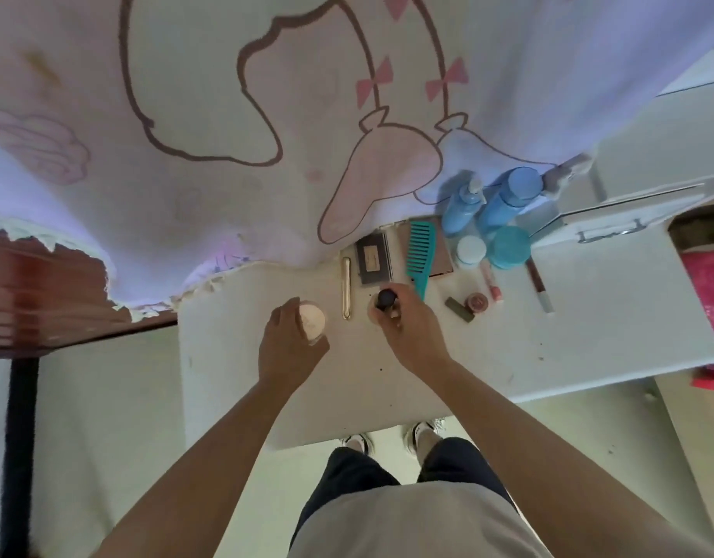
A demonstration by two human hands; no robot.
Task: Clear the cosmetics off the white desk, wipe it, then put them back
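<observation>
Left hand (pixel 289 344) grip curls round a pale round jar (pixel 313 321); right hand (pixel 409 330) grip clamps a dark-capped bottle (pixel 385 298)

The place reads as a bedroom in a home. A pastel blanket (pixel 226 94) printed with a cartoon figure and pink bows hangs against a white table (pixel 589 336). The table carries a teal comb (pixel 420 251), blue bottles (pixel 508 199), a makeup palette (pixel 373 259) and a pink lip tube (pixel 494 289).

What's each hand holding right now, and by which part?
Left hand grips the pale round jar by its side. Right hand grips the dark-capped bottle around its body, below the cap.
</observation>
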